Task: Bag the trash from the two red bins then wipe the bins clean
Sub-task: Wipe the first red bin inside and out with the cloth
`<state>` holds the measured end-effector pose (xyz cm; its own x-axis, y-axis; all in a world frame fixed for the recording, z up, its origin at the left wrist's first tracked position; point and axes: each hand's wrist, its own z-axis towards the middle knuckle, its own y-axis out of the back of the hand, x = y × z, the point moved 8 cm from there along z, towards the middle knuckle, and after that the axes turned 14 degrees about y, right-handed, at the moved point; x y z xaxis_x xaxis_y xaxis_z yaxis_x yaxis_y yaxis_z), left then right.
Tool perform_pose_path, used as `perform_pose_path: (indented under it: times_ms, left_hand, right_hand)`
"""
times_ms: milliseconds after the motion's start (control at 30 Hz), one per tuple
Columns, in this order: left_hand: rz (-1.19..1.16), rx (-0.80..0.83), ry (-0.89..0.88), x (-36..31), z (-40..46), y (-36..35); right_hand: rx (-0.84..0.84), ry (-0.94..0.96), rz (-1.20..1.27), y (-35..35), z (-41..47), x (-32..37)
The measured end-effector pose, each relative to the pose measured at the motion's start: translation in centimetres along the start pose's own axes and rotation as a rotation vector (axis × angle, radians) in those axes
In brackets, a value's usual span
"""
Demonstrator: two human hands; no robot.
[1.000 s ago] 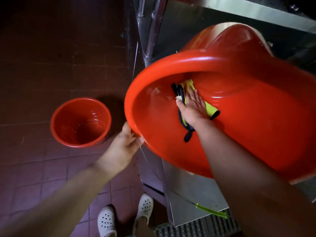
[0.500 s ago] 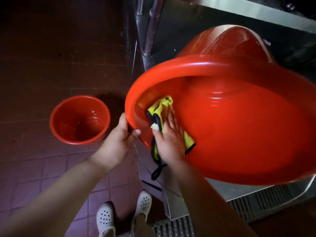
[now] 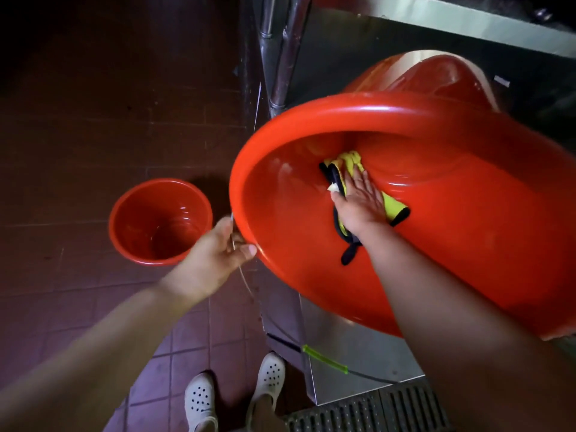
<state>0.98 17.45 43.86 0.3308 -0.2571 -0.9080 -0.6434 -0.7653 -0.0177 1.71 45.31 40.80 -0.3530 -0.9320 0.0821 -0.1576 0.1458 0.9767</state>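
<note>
left hand [image 3: 215, 254]: grips big bin [image 3: 467, 244] rim
right hand [image 3: 358, 204]: flat, fingers straight, presses cloth [image 3: 349, 163] inside bin
small bin [image 3: 160, 221]: upright on floor [image 3: 78, 135]

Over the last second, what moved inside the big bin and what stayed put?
The right hand slid the yellow cloth from the bin's middle toward the near-left rim, then back deeper inside, pressing flat throughout. The left hand kept gripping the big bin by its rim, tilted. The small bin stayed on the floor.
</note>
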Motion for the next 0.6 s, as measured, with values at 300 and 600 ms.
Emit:
perform_pose_path:
  times_ms: [300, 600]
  left_hand:
    - [-0.084, -0.092, -0.079, 1.1, -0.6, -0.4]
    - [0.081, -0.142, -0.151, -1.8, -1.0, 0.9]
  right_hand:
    - [-0.192, 0.141, 0.219, -1.6, -10.6, 11.9]
    - [-0.146, 0.139, 0.22, -1.3, -9.4, 9.3]
